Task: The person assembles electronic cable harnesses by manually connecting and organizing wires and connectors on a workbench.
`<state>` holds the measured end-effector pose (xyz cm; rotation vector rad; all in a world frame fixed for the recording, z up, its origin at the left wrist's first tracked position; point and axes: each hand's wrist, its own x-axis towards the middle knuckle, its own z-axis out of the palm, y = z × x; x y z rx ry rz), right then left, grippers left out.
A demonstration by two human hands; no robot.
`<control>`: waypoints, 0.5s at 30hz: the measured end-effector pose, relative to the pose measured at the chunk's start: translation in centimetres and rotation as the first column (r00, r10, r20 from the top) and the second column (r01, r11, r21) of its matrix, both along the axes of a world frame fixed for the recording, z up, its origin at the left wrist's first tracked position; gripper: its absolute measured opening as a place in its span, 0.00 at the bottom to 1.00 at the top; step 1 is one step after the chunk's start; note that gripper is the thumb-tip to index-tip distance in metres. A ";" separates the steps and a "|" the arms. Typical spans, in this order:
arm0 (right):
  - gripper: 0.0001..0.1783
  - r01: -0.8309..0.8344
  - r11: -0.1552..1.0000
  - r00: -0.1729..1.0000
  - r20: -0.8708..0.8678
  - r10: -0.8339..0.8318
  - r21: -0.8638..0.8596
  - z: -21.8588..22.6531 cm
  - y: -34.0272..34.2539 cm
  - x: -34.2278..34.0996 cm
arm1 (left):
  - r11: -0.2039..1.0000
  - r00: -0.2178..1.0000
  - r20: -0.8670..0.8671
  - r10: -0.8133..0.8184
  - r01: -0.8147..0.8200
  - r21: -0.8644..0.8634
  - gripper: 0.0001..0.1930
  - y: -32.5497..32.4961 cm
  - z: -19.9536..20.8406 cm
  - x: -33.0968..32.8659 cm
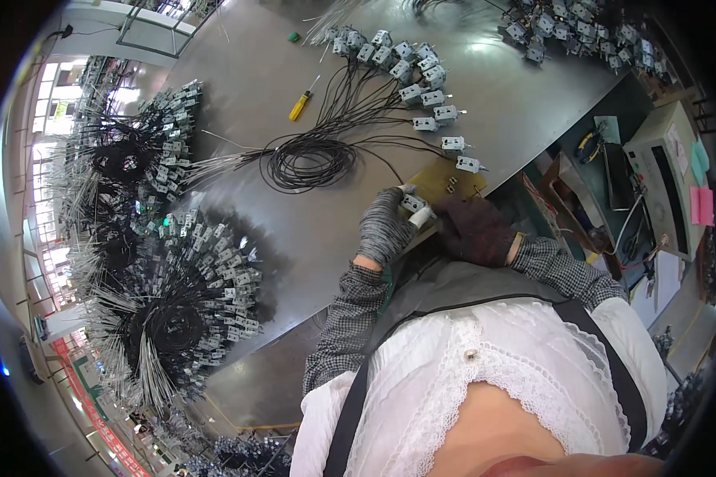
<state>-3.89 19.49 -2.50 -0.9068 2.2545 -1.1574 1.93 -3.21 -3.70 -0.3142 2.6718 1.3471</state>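
Note:
My left hand (385, 224), in a grey striped glove, is closed round a capillary thermostat (414, 204), a small silvery box with a black lead. Its fingers are at the table's near edge, and a white piece shows by the fingertips. Close beside it is my right hand (479, 230) in a dark maroon glove, its fingers dark and blurred. Just beyond both hands lies a yellowish plate (440, 184) with small brass-coloured parts (452, 185). A coil of black leads (309, 161) runs to a group of similar thermostats (424, 125) farther off.
A yellow-handled screwdriver (299, 106) lies on the metal table (254, 95). Large bundles of thermostats (231, 294) fill the left side, and another pile (581, 32) sits at the far right. A beige machine (660, 175) and a tray with pliers (587, 147) stand at the right.

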 end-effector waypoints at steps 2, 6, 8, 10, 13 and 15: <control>0.21 -0.058 0.998 0.981 -0.184 0.060 0.013 -0.4 -0.2 -1.0 | 0.997 0.999 0.027 0.031 -0.033 0.063 0.24 0.7 -0.2 -0.1; 0.18 -0.246 0.869 0.933 -0.350 0.091 -0.430 -1.1 0.3 -1.7 | 0.640 0.967 0.067 0.246 -0.214 0.738 0.24 1.9 0.1 -0.3; 0.17 -0.189 0.880 0.963 -0.256 0.080 -0.435 -0.5 0.6 -1.5 | 0.532 0.945 0.100 0.310 -0.260 0.806 0.24 0.8 -1.8 -0.3; 0.16 -0.142 0.890 0.983 -0.164 0.077 -0.433 0.3 0.6 -1.3 | 0.092 0.852 0.208 0.480 -0.285 0.954 0.24 -2.4 -5.0 0.5; 0.17 -0.064 0.854 0.970 0.170 0.176 -0.516 -2.3 1.3 -1.0 | 0.064 0.620 0.166 0.767 -0.331 0.942 0.29 -7.0 -5.5 -1.3; 0.18 -0.104 0.847 0.981 0.087 0.174 -0.521 -2.6 1.5 -1.1 | 0.034 0.592 0.148 0.793 -0.284 0.958 0.30 -8.4 -2.0 -3.5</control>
